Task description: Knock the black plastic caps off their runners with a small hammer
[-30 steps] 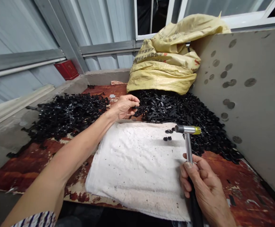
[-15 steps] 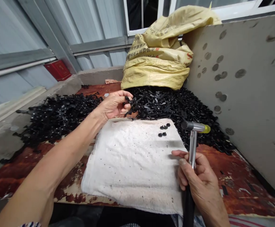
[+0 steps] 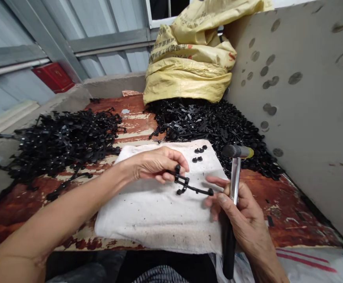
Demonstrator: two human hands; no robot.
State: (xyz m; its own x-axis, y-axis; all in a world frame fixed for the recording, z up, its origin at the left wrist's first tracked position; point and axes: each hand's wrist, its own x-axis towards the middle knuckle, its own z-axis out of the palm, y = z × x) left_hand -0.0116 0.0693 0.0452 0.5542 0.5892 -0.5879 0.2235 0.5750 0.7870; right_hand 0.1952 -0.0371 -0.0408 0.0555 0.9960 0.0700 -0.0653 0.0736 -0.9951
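My left hand (image 3: 162, 163) pinches a thin black plastic part (image 3: 193, 188) with a cross-shaped middle and knobbed ends, held above the white cloth (image 3: 147, 220). The part's far end points at the fingertips of my right hand (image 3: 244, 212). That hand is closed around a hammer (image 3: 234, 177) with a metal shaft, a black grip and a head that is black at one end and yellow at the other. The hammer stands upright, head on top. Several small round black pieces (image 3: 200, 150) lie on the cloth's far right corner.
A large heap of black parts (image 3: 212, 125) spreads below a yellow woven sack (image 3: 189, 74). Another heap (image 3: 68, 137) lies at left, with a loose part (image 3: 69, 181) before it. A grey spotted panel (image 3: 303, 118) bounds the right side; a red box (image 3: 53, 77) sits on the ledge.
My left hand has come nearer, from the large heap to over the cloth, bringing the black part. My right hand still holds the hammer. The view has shifted slightly.
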